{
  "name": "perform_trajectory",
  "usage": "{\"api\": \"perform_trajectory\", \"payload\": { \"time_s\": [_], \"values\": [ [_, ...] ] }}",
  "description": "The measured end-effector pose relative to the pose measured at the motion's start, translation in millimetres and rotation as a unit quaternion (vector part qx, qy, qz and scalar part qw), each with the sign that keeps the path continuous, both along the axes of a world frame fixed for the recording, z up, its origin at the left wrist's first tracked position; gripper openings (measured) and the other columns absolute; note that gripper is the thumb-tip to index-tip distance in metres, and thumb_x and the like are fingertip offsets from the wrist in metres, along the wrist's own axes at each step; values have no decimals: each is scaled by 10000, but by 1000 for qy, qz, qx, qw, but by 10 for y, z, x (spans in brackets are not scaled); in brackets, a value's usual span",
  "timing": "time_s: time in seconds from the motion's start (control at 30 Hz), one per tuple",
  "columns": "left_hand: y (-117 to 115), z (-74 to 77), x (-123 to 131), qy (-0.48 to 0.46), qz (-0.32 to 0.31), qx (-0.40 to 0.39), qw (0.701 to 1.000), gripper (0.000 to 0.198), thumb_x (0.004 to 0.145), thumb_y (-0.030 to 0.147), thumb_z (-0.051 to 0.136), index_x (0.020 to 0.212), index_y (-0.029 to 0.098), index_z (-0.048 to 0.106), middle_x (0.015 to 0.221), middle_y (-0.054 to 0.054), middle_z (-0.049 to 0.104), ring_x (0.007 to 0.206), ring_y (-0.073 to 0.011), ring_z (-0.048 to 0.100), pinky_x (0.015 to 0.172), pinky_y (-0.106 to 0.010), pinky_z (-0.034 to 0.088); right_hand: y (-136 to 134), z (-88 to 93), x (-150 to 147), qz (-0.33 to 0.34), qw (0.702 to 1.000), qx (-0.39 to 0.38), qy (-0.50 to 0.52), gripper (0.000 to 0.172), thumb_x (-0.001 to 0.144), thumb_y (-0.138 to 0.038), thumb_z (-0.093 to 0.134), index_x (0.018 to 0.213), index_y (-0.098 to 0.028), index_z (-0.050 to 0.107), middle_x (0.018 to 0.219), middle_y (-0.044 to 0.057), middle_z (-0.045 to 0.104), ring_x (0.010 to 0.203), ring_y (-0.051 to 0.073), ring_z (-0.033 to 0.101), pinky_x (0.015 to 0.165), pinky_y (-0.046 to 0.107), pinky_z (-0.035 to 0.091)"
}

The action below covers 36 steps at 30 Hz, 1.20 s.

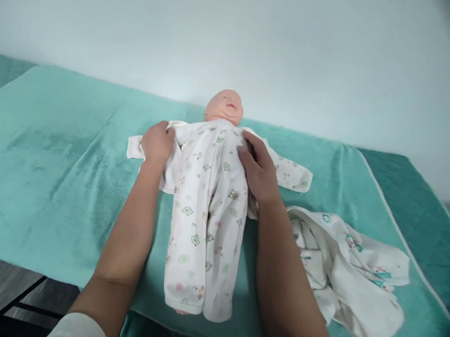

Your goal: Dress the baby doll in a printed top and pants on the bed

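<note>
And here's the baby doll (pixel 224 107), on its back in the middle of the teal cover (pixel 64 179), bald head toward the wall (pixel 233 31)! White printed trousers (pixel 226 181) lie right up over its chest, dotted with green animals, pink spots and touches of yellow, both legs straight and side by side with a narrow gap between. A sliver of pink foot (pixel 181 312) peeks out below one hem! The matching long-sleeved top (pixel 295 177) spreads its sleeves wide, one cuff out past each hand. Left hand (pixel 158 140) is curled tight, gripping a white cloth edge (pixel 178 123) near the doll's shoulder; right hand (pixel 261 168) sits against the trousers' upper side, thumb on the print, and whether it pinches the cloth I cannot tell. Now the edges: the head is close to the wall side, while the hems come down near the cover's front edge. Widest room is to the left, a broad teal stretch; on the right, a crumpled white garment (pixel 369 309) crowds the forearm (pixel 288 264), with a darker teal cover (pixel 416 216) beyond
</note>
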<state>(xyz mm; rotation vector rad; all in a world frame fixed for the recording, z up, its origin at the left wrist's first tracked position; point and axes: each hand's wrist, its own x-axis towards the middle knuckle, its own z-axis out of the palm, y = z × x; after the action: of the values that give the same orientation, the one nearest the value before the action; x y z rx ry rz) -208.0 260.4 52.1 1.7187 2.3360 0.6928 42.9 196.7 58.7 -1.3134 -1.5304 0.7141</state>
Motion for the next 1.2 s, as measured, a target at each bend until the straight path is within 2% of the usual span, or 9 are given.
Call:
{"api": "perform_trajectory", "payload": {
  "time_s": [0.1, 0.23, 0.3, 0.37, 0.5, 0.6, 0.73, 0.9, 1.2],
  "values": [
    [7, -41, -29, -29, -16, 31, 999, 412, 951, 233, 416, 1243, 260, 705, 1196, -124, 757, 1149, -348, 677, 961, -460, 512, 24, -4, 50, -37, 999, -12, -17, 454, 951, -462, 611, 1364, -276, 623, 1475, 65, 633, 1383, 272, 571, 1224, 512, 423],
    [-2, -75, -24, -75, -124, 121, 982, 631, 879, 107, 402, 1442, 305, 606, 1417, -44, 668, 1280, -252, 632, 1065, -397, 507, 141, 256, -246, 28, 987, 42, -150, 439, 965, -357, 559, 1392, -259, 592, 1495, 82, 610, 1399, 272, 539, 1202, 473, 428],
    [-13, -48, -26, -79, -179, 128, 972, 599, 868, 92, 392, 1345, 316, 675, 1426, -16, 651, 1288, -220, 626, 1074, -367, 513, 283, 433, -510, 90, 956, 40, -277, 407, 973, -314, 538, 1358, -211, 619, 1458, 122, 637, 1381, 305, 541, 1186, 480, 419],
    [-34, 9, -31, -61, -194, 87, 975, 507, 880, 130, 421, 1246, 315, 720, 1391, -18, 663, 1272, -235, 633, 1060, -383, 528, 456, 578, -780, 152, 905, 17, -398, 347, 980, -290, 512, 1263, -162, 668, 1333, 159, 693, 1248, 331, 608, 1094, 480, 462],
    [-100, 119, -47, 24, -196, -28, 980, 515, 881, 264, 556, 1389, 325, 622, 1359, -90, 663, 1280, -339, 618, 1055, -500, 518, 741, 684, -1154, 196, 825, -29, -529, 364, 904, -193, 568, 1253, -133, 652, 1356, 176, 648, 1213, 339, 606, 963, 417, 500],
    [-136, 145, -57, 52, -192, -55, 979, 608, 854, 275, 601, 1459, 310, 554, 1389, -115, 642, 1305, -374, 593, 1096, -559, 479, 844, 666, -1227, 212, 798, -46, -563, 456, 866, -216, 629, 1315, -144, 607, 1372, 181, 631, 1202, 346, 610, 901, 413, 509],
    [-150, 162, -90, 46, -156, -90, 983, 634, 835, 221, 596, 1456, 346, 560, 1406, -94, 622, 1301, -369, 590, 1097, -564, 473, 910, 658, -1097, 241, 772, -68, -585, 500, 836, -258, 660, 1321, -162, 584, 1342, 163, 644, 1162, 328, 626, 804, 373, 493],
    [-160, 183, -136, 27, -141, -116, 983, 542, 858, 231, 585, 1385, 357, 617, 1396, -85, 620, 1269, -354, 603, 1039, -525, 510, 981, 644, -958, 260, 765, -61, -586, 460, 833, -297, 648, 1276, -181, 604, 1314, 140, 661, 1121, 297, 637, 732, 334, 460],
    [-142, 168, -132, 41, -143, -113, 982, 541, 857, 311, 621, 1396, 306, 574, 1367, -123, 637, 1286, -382, 599, 1024, -526, 516, 1057, 558, -1350, 311, 725, -33, -614, 516, 901, -401, 677, 1367, -190, 606, 1242, 168, 729, 1013, 328, 719, 719, 369, 494]
  ]
}}
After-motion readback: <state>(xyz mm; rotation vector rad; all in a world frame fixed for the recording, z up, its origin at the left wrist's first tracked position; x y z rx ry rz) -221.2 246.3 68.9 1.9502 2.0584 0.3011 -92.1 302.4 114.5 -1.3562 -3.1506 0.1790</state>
